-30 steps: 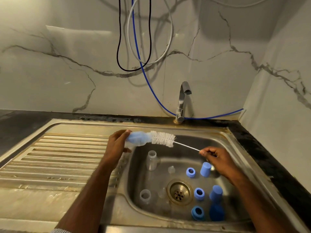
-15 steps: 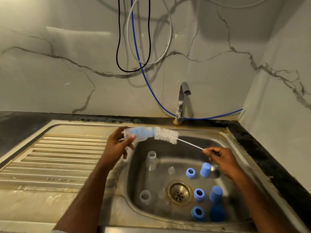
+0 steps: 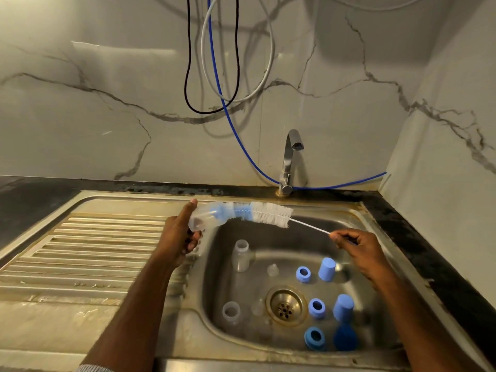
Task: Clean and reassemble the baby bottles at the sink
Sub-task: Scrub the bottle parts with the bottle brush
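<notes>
bottle (image 3: 206,217) gripped in left hand (image 3: 178,237), brush (image 3: 271,214) partly inside, wire handle seemingly pinched by right hand (image 3: 359,247)

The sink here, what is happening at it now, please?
A person scrubs a baby bottle over the sink. The left hand grips the bottle; the right hand pinches the wire handle of a bottle brush, its blue tip inside. Two more bottles, blue rings and caps wait in the basin.

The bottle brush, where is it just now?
In the head view the brush is held above the sink's back edge, near the tap. Its blue tip is inside the bottle in the left hand; the right hand pinches its wire handle.
</notes>
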### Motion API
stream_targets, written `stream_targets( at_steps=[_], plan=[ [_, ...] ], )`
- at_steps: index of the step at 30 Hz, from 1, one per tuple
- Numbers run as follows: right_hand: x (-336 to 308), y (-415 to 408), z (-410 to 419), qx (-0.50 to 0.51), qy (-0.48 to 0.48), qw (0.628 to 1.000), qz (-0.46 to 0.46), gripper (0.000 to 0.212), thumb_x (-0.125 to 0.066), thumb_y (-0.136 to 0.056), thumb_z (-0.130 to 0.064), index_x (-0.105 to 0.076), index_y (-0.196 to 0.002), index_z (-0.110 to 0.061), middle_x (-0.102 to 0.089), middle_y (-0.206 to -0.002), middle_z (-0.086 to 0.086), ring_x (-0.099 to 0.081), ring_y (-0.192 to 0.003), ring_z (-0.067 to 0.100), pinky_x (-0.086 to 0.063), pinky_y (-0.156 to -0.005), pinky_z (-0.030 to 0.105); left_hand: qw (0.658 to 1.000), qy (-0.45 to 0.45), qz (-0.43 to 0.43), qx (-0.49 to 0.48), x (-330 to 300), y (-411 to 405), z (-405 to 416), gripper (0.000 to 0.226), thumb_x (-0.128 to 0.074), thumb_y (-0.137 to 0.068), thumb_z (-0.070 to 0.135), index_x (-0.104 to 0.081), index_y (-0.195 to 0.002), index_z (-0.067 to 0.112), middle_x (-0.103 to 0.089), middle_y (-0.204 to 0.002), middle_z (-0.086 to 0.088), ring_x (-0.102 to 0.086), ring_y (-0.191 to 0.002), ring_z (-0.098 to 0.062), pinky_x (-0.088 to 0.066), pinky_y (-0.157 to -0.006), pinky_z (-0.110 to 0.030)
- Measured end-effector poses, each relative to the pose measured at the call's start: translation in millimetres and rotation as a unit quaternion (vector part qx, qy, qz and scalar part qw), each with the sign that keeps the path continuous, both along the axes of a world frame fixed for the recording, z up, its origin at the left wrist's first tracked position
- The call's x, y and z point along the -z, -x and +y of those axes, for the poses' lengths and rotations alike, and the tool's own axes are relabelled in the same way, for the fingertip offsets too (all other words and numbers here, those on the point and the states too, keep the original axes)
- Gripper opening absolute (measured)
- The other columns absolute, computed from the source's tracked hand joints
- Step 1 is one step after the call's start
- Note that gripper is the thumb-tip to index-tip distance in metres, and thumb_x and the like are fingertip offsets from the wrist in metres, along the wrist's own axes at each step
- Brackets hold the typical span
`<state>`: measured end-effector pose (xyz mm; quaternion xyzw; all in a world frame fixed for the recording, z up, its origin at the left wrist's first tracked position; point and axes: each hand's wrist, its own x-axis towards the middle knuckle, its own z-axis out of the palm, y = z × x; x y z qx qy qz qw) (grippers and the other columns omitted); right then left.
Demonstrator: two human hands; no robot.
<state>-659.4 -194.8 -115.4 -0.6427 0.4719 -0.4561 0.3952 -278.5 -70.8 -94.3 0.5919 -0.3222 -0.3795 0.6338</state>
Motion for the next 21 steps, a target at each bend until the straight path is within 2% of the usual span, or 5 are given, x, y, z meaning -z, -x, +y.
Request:
stream_targets(
  at_steps=[4, 9, 13, 17, 21],
  plan=[
    [4.2, -13.1, 4.8, -0.035, -0.006, 0.999, 0.018, 0.010, -0.072, -0.089, -0.008, -0.076, -0.092, -0.017, -0.075, -0.080, -0.008, -0.067, -0.074, -0.006, -0.050, -0.067, 0.007, 0.999, 0.000, -0.042, 0.023, 2.3, 14.9, 1.1, 0.070, -0.051, -0.089, 0.069, -0.067, -0.102, 0.002, -0.053, -0.056, -0.010, -0.044, -0.039, -0.015, -0.039, -0.041, -0.021],
    [3.3, -3.8, -1.5, -0.005, -0.011, 1.000, 0.025, 0.013, -0.073, -0.090, -0.014, -0.075, -0.088, -0.026, -0.075, -0.077, -0.013, -0.066, -0.073, -0.007, -0.049, -0.064, 0.008, 1.000, -0.009, -0.021, -0.013, -5.7, 9.8, 3.0, 0.068, -0.050, -0.091, 0.067, -0.067, -0.093, 0.001, -0.052, -0.053, -0.009, -0.043, -0.038, -0.014, -0.037, -0.040, -0.019],
    [6.7, -14.8, 3.0, -0.037, -0.012, 0.998, 0.041, 0.010, -0.072, -0.090, -0.016, -0.076, -0.090, -0.025, -0.075, -0.080, -0.010, -0.066, -0.072, -0.001, -0.051, -0.065, 0.011, 0.998, -0.001, -0.056, -0.007, -3.9, 21.0, 4.8, 0.062, -0.048, -0.095, 0.062, -0.067, -0.101, 0.004, -0.051, -0.059, -0.011, -0.043, -0.041, -0.014, -0.038, -0.043, -0.023],
    [3.3, -4.7, -1.1, -0.011, -0.012, 1.000, 0.027, 0.008, -0.074, -0.089, -0.018, -0.076, -0.089, -0.026, -0.074, -0.078, -0.005, -0.066, -0.076, 0.010, -0.048, -0.068, 0.015, 0.999, 0.007, -0.042, -0.026, -7.7, 15.2, 5.9, 0.064, -0.050, -0.093, 0.064, -0.067, -0.091, 0.003, -0.051, -0.057, -0.012, -0.042, -0.041, -0.016, -0.037, -0.042, -0.022],
    [3.2, -18.1, 8.1, -0.056, -0.005, 0.998, 0.041, 0.012, -0.073, -0.090, -0.012, -0.075, -0.088, -0.023, -0.074, -0.077, -0.007, -0.067, -0.077, 0.006, -0.050, -0.072, 0.017, 0.995, 0.045, -0.080, 0.026, -2.2, 22.2, 4.9, 0.061, -0.051, -0.090, 0.063, -0.067, -0.104, 0.006, -0.054, -0.063, -0.014, -0.048, -0.045, -0.019, -0.041, -0.046, -0.024]
  ],
)
